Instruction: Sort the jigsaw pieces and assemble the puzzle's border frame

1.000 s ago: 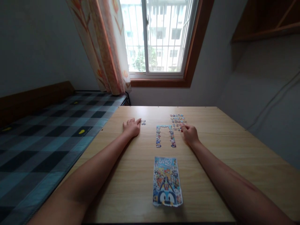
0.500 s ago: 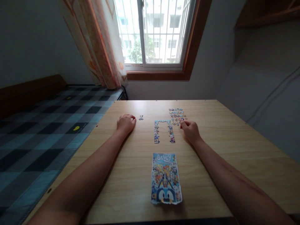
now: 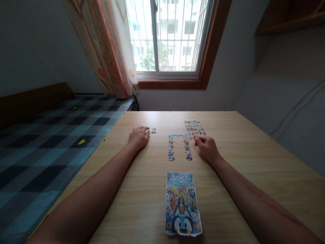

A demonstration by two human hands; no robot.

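Observation:
My left hand [image 3: 139, 137] rests on the table just left of two small loose puzzle pieces [image 3: 153, 130]. Its fingers are spread and point toward them. My right hand [image 3: 207, 145] is closed, thumb against curled fingers, at the near edge of the rows of loose jigsaw pieces [image 3: 195, 129]. Whatever the fingertips may hold is hidden or too small to see. Between the hands lies a partly joined puzzle border [image 3: 171, 146], with a top and two sides and an open bottom. Nearer to me, a printed Bluey picture sheet [image 3: 182, 203] lies flat.
The pieces lie on a pale wooden table [image 3: 142, 206]. Left of it is a bed with a checked cover [image 3: 63, 145]. A barred window [image 3: 175, 40] with a patterned curtain [image 3: 109, 51] is beyond the far edge. A wooden shelf [image 3: 291, 17] hangs at upper right.
The view has tipped slightly upward, so everything sits lower. My left fingers have spread toward the two loose pieces. My right hand has shifted slightly left, toward the puzzle border.

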